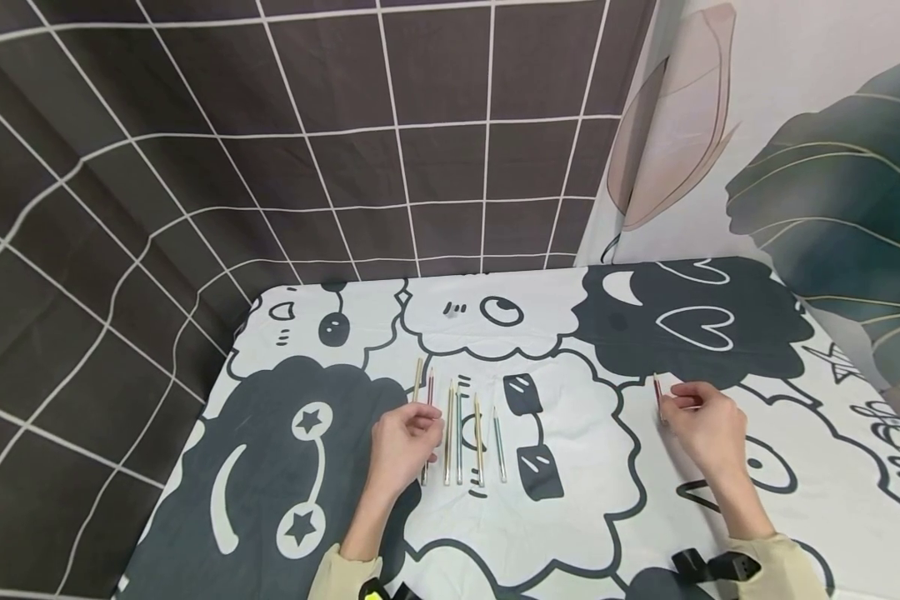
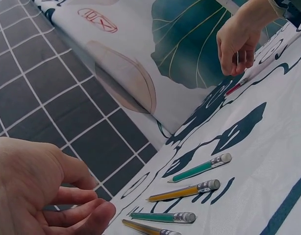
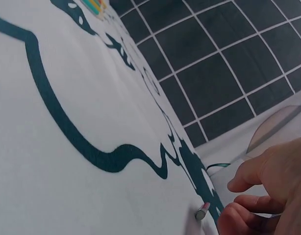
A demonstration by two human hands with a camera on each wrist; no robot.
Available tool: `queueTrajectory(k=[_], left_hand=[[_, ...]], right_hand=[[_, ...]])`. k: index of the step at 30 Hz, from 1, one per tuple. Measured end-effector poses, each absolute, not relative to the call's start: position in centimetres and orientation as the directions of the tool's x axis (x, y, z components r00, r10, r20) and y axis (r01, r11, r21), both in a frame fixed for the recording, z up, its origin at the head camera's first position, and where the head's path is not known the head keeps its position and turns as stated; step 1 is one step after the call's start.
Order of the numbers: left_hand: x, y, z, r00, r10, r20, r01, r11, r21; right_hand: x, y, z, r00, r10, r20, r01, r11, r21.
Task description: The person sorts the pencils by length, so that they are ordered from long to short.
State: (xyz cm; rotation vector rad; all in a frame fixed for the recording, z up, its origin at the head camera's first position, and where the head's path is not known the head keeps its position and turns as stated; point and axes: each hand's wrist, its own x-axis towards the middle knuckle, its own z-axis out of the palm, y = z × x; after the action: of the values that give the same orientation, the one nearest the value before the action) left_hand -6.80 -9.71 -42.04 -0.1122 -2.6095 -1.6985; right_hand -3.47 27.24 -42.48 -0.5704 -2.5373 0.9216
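Note:
Several pencils lie side by side on the patterned cloth in the head view, among them a yellow pencil (image 1: 448, 433), a green pencil (image 1: 499, 446) and a red pencil (image 1: 431, 385). Over the left end of this row is my left hand (image 1: 403, 442), which hides parts of the leftmost pencils. In the left wrist view its fingers (image 2: 72, 196) are loosely bent and hold nothing. Off to the right, a lone red pencil (image 1: 657, 393) lies by the fingers of my right hand (image 1: 708, 421). The right wrist view shows a gap between that pencil (image 3: 203, 210) and the loosely curled fingers.
The black-and-white cartoon cloth (image 1: 495, 533) covers the table. A dark grid-patterned curtain (image 1: 450, 167) hangs behind and at the left. At the right is a leaf-patterned curtain (image 1: 840, 192). Each wrist bears a strap with a black device (image 1: 712, 567).

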Motion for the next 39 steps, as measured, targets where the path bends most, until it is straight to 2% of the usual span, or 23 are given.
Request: queueTrajectory(k=[19,39], left_hand=[[-6.6,-9.7,-42.0,-0.996,0.078,0.034,0.062,0.393,0.917],[-6.6,-9.7,-41.9,-0.996,0.084,0.027,0.058,0.379,0.924]], right_hand=[[-4.4,27.9,-43.3,-0.851,0.513,0.112,0.345,0.706,-0.619],[-4.9,27.7,-43.3,-0.855,0.513,0.081,0.372,0.714,-0.593]])
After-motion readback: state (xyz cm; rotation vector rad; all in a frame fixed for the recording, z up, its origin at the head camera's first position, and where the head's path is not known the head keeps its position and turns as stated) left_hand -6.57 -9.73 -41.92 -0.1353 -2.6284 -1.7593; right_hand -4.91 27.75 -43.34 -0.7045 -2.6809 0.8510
